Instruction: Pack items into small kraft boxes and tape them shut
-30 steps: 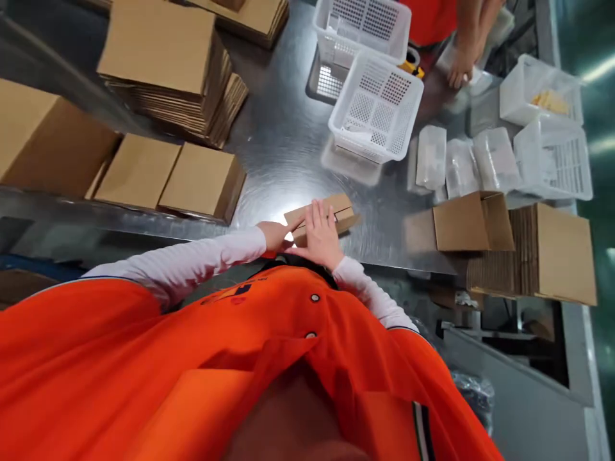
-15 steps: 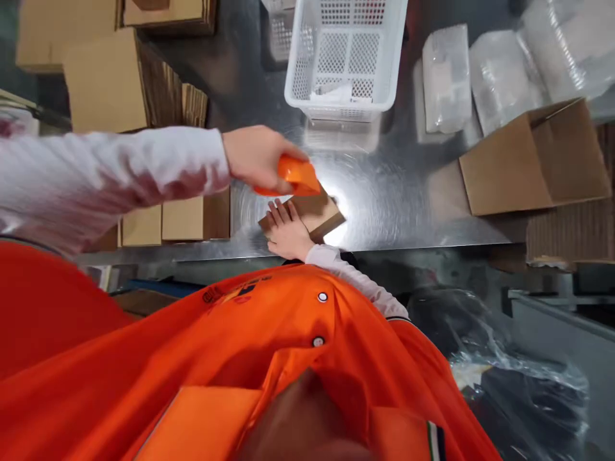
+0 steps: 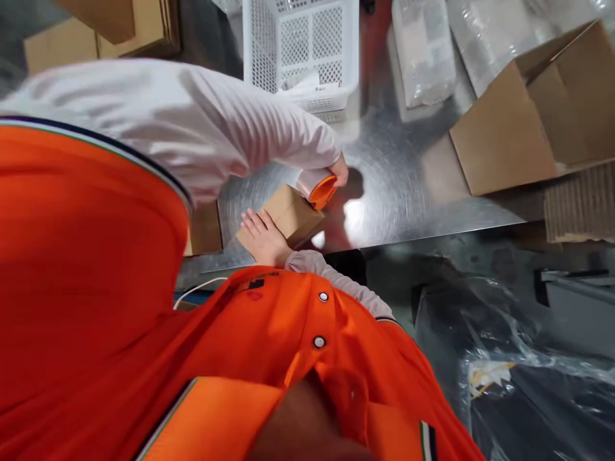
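My left hand is closed around an orange tape dispenser, which carries a wide roll of clear tape. The dispenser is tilted against the right end of a small closed brown cardboard box; whether its edge touches the box I cannot tell. Most of the left fingers are hidden behind the dispenser and the wrist. Spread flat on the box's left part, my right hand has its fingers stretched out. The box lies at a slant on the shiny metal table, near its front edge.
A white plastic basket with papers inside stands behind. To the right are an open cardboard box, plastic-wrapped packs and stacked cardboard. More cardboard lies at the back left, and a brown box sits left.
My left hand has carried the tape dispenser rightward, from above the box to its right end, and turned it. My right hand stays on the box. The whole view has shifted.
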`<state>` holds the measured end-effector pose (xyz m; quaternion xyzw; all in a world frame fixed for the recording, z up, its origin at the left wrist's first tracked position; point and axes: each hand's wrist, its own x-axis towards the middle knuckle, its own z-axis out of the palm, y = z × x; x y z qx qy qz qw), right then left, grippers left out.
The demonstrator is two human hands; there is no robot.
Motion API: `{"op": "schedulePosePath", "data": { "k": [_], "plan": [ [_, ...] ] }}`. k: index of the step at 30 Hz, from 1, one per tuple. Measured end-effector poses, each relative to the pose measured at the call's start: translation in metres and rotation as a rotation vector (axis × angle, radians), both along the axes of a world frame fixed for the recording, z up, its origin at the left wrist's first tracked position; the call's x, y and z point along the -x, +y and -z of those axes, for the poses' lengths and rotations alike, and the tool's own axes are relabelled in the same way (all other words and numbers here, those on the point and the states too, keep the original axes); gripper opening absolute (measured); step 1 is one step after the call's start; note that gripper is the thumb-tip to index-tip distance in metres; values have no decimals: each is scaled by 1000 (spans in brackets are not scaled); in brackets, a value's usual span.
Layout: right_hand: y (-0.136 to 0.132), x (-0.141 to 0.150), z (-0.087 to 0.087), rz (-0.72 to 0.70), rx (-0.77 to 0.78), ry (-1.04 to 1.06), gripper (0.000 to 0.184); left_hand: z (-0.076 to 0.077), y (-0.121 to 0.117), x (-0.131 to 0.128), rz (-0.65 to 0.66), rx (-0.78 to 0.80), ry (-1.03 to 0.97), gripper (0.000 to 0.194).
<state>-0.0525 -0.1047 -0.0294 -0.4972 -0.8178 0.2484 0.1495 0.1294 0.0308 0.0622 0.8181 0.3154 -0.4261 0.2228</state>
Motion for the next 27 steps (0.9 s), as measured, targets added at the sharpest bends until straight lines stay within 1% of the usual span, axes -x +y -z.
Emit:
{"op": "schedulePosePath", "data": {
  "k": [2,3,5,6,7,8,10,11,12,13,14,15,16,17,18,19,20,21,22,24,27],
  "plan": [
    [2,-6,-3,-32,-4,19,115,-28,7,21,-56,16,150,46],
    [3,-9,-5,-33,9,34,118,-44,11,37,-74,-1,186,46],
    [5,-13,-10,-25,68,58,112,-71,11,80,-64,-62,165,45],
    [4,-14,-13,-20,100,68,105,-81,6,105,-5,-133,97,50],
    [1,-16,-16,-19,127,70,96,-86,0,132,35,-148,39,59],
    [-5,-19,-19,-36,138,67,85,-88,-9,158,46,-166,-6,67],
    [-23,-32,-22,-96,134,125,56,-81,-29,203,17,-186,-90,78],
    [-34,-42,-23,-88,138,185,38,-74,-38,221,-14,-196,-130,80],
    [-42,-55,-24,-47,147,244,24,-66,-46,235,-39,-205,-174,82],
    [-46,-70,-25,35,155,289,30,-57,-52,244,-55,-211,-220,82],
    [-45,-86,-26,173,154,305,42,-50,-57,249,-68,-215,-263,82],
    [-38,-101,-27,316,141,276,53,-44,-60,251,-81,-217,-303,81],
    [-25,-114,-27,465,121,225,60,-40,-61,249,-91,-218,-340,81],
    [-8,-124,-27,656,105,175,58,-37,-62,247,-101,-215,-373,80],
    [12,-131,-25,765,131,120,54,-36,-63,244,-116,-212,-400,79],
    [32,-134,-22,785,224,66,59,-36,-64,243,-135,-207,-416,77],
    [49,-134,-18,750,331,32,62,-37,-66,246,-155,-202,-423,76],
    [63,-133,-13,694,423,-1,65,-38,-68,254,-171,-194,-422,76],
    [72,-131,-9,642,494,-31,67,-39,-71,268,-184,-184,-411,76],
    [79,-129,-1,601,531,-77,73,-40,-82,312,-199,-160,-367,77],
    [75,-131,3,639,506,-84,85,-33,-104,387,-261,-162,-208,79]
  ]
}}
